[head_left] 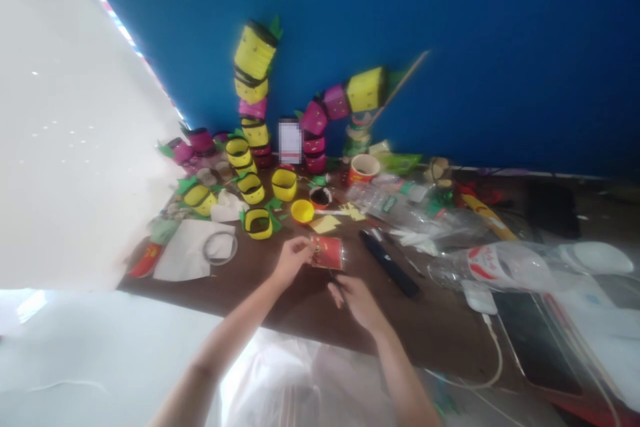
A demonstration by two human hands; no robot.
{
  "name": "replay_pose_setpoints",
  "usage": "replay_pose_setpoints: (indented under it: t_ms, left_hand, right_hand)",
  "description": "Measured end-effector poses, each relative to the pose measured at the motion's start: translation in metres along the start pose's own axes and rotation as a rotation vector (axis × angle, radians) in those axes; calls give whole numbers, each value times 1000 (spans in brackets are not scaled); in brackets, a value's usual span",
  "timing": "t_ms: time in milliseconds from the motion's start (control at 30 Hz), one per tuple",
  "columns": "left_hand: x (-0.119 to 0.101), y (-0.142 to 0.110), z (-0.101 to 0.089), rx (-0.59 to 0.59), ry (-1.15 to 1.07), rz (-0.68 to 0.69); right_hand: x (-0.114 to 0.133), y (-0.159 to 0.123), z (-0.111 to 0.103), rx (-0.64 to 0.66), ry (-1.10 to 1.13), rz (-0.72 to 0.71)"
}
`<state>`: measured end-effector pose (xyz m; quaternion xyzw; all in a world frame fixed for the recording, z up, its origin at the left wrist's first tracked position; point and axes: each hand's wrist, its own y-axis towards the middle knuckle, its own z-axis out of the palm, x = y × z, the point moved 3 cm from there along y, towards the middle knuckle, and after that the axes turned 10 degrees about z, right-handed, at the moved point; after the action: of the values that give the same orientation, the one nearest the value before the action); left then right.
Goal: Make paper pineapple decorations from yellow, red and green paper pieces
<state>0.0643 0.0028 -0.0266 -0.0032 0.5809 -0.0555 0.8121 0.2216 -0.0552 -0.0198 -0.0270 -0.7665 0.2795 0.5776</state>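
My left hand [293, 257] is closed on the left edge of a small red piece with a label [327, 252], held just above the brown table [440, 333]. My right hand [356, 300] sits a little below and to the right of the piece, fingers curled round a thin dark tool whose tip points up toward the red piece; I cannot name the tool. The picture is blurred by motion.
Yellow and pink ring-shaped craft pieces [253, 130] are stacked against the blue wall [450, 27], more yellow rings [259, 223] lie loose. A black marker [390, 263], clear plastic bottles [500, 263], a tape roll [364, 167], a white charger and phone [530, 340] lie at right.
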Motion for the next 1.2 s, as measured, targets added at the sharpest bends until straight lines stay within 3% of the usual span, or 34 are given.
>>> replay_pose_setpoints:
  t_ms: [500,767,1200]
  left_hand:
    - [0,0,-1,-10,12,-16]
    - [-2,-1,2,51,-2,-41]
    - [-2,0,0,15,20,-3]
  right_hand:
    - [0,0,-1,-2,-23,-6]
    - [-1,1,0,-14,-13,-3]
    - [-1,0,0,-10,-15,10]
